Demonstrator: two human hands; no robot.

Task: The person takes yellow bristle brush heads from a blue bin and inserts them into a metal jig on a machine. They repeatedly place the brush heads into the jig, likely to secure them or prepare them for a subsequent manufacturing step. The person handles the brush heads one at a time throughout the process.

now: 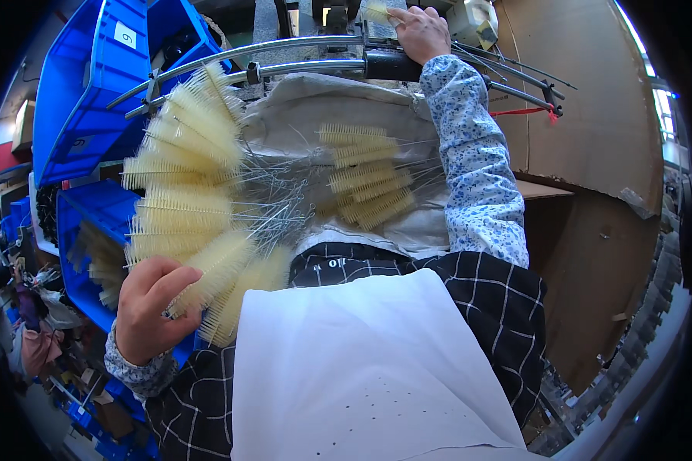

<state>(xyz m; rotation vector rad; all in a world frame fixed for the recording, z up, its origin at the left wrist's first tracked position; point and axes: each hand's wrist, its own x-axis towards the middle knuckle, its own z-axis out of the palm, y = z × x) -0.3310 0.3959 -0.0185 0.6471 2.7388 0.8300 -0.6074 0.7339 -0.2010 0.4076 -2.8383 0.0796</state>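
My left hand [152, 306] grips a fanned bundle of cream bottle brushes [186, 201] by their bristled ends, their twisted wire handles [273, 201] pointing right over a grey cloth. My right hand [419, 32] is stretched far forward and closed on a single cream brush [377, 11] just above a black handle on curved metal rails [300, 58]. A second loose heap of brushes [365, 175] lies on the grey cloth [300, 115] between my arms.
Blue plastic bins [92, 84] stand at the left, one lower bin holding more brushes [96, 261]. A large brown cardboard sheet [592, 115] fills the right. A white apron [361, 369] covers my lap. Cluttered floor lies at lower left.
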